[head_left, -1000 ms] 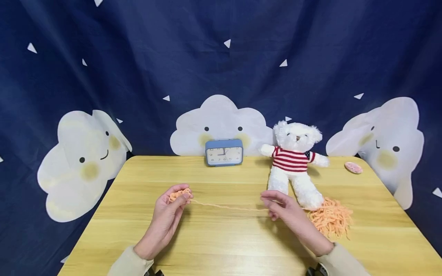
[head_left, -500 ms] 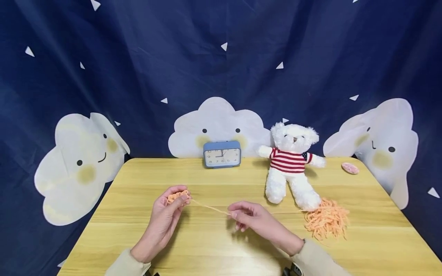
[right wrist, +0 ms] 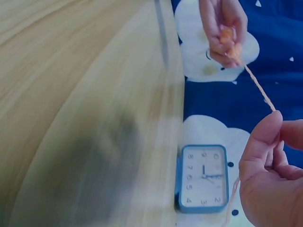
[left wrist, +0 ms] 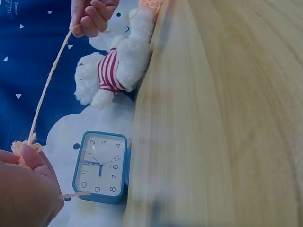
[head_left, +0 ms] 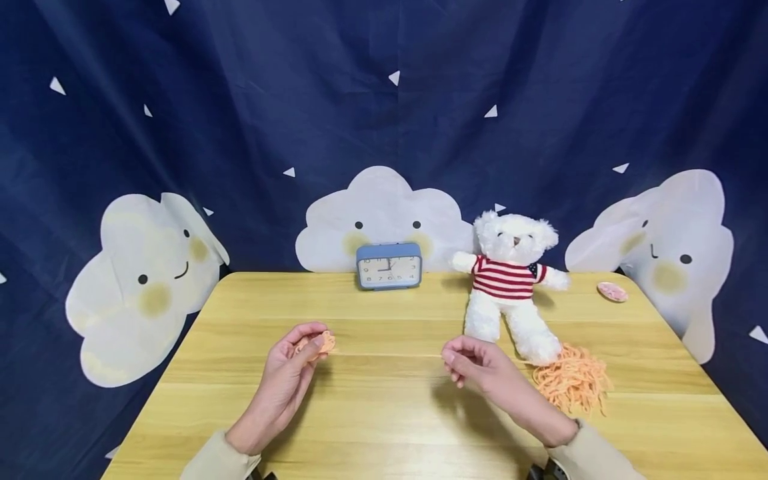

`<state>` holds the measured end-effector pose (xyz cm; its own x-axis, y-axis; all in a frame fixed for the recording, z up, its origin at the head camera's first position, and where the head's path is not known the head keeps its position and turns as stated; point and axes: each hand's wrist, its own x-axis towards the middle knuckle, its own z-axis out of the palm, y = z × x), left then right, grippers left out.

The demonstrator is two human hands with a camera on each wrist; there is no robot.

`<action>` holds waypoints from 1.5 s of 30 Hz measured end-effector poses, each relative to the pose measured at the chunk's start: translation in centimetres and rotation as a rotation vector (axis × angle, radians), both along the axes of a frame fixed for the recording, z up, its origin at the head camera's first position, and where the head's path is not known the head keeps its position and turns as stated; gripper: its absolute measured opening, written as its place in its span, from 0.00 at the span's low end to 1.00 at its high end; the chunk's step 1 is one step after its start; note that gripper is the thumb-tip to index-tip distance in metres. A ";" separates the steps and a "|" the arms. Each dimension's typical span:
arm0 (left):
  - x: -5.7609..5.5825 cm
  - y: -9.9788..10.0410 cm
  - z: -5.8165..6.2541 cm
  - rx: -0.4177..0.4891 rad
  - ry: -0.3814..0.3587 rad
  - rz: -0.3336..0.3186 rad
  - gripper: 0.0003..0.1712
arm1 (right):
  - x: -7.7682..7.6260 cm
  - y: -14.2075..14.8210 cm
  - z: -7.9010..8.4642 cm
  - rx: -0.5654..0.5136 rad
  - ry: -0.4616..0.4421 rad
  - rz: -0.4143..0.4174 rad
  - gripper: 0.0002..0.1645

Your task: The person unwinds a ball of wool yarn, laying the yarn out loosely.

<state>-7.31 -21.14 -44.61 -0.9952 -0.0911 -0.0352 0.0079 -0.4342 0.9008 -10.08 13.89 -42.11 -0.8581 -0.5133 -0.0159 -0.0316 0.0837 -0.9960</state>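
Between thumb and fingers my left hand holds a small bundle of orange yarn, raised over the table. From it a single strand runs taut across to my right hand, whose thumb and forefinger pinch it, as the right wrist view shows. Past my right hand the strand leads on toward a loose pile of the same yarn on the table's right side. In the left wrist view a short yarn tail sticks out beneath my left hand.
A white teddy bear in a striped shirt sits at the back right, one foot against the yarn pile. A blue alarm clock stands at the table's back edge. A pink oval object lies at the far right corner.
My right hand first came in toward the left along the strand, then drew back to the right, and the strand is now straight. My left hand stays in nearly the same place, still holding the bundle.
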 end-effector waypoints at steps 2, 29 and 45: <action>0.0 0.0 0.0 0.003 0.000 0.002 0.13 | -0.1 0.6 0.3 -0.008 -0.002 -0.025 0.10; 0.1 -0.8 -0.2 0.045 0.022 0.028 0.12 | -1.6 10.6 0.4 -0.162 -0.035 -0.380 0.08; 0.4 -1.1 -0.1 0.042 0.051 0.057 0.13 | -0.5 19.0 -3.1 -0.311 -0.134 -0.472 0.15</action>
<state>-6.92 -22.29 -44.68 -0.9891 -0.1471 0.0109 0.0794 -0.4687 0.8798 -10.61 32.87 -45.18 -0.9960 -0.0733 -0.0501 0.0663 -0.2387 -0.9688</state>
